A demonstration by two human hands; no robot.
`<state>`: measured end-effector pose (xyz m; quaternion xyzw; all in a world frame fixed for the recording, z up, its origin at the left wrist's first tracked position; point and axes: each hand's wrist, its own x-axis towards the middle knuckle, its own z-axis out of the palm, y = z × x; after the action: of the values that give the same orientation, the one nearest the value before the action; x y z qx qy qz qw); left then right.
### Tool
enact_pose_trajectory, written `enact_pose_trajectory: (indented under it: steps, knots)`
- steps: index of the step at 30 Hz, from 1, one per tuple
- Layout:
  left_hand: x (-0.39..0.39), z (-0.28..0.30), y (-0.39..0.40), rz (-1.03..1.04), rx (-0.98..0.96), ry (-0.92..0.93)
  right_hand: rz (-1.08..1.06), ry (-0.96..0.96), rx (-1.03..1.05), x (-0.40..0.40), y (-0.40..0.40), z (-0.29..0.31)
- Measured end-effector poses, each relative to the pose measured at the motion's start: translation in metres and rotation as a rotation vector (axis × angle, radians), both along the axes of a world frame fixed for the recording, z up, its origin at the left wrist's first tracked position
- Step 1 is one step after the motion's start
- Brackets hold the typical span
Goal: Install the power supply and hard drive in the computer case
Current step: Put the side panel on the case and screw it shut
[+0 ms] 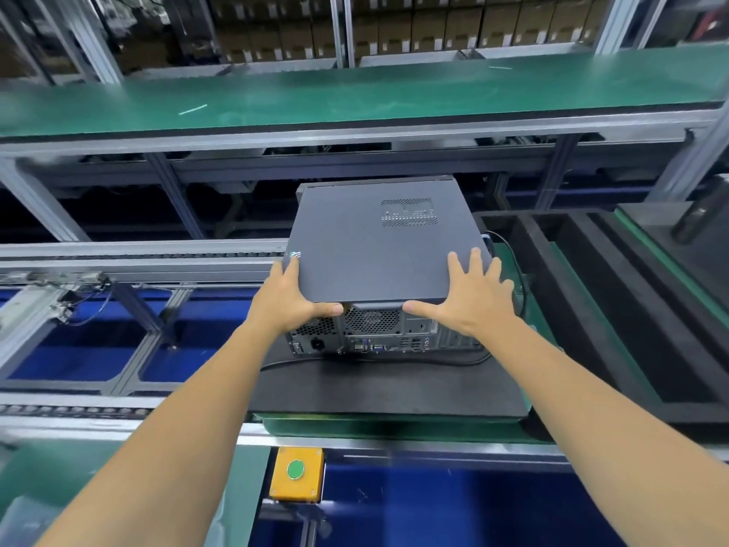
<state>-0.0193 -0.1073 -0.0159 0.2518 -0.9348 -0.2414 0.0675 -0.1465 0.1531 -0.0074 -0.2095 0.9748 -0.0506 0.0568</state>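
No text, brand or number can be read anywhere. The small sticker (295, 254) at the left corner of the computer case (378, 246) lid is blurred, and the labels on the stacked cartons (414, 29) behind the far shelf are too small to make out.

green-topped bench (355, 96) on aluminium framing, stacked cartons (394, 29) behind, blue conveyor bays (79, 349) below
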Motion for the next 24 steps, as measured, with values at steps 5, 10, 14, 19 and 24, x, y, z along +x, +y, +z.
enact_pose_trajectory:
  steps: [5, 10, 14, 19, 24]
  knots:
    - [0.002, 0.001, 0.002, 0.015, -0.018, -0.002, -0.007, -0.002, 0.044, 0.001, -0.004, 0.001]
    - [0.002, 0.001, 0.002, 0.04, -0.072, -0.004, -0.021, 0.055, 0.028, 0.005, -0.006, 0.004]
    - [0.004, -0.006, 0.005, 0.055, -0.03, 0.041, 0.011, 0.07, 0.074, 0.005, -0.005, 0.005]
    - [0.01, -0.001, -0.01, 0.009, 0.181, 0.09, 0.136, 0.011, 0.038, -0.008, 0.018, 0.008]
    - [0.018, -0.015, 0.006, 0.078, 0.028, 0.239, 0.132, 0.0, -0.046, -0.007, 0.024, 0.005]
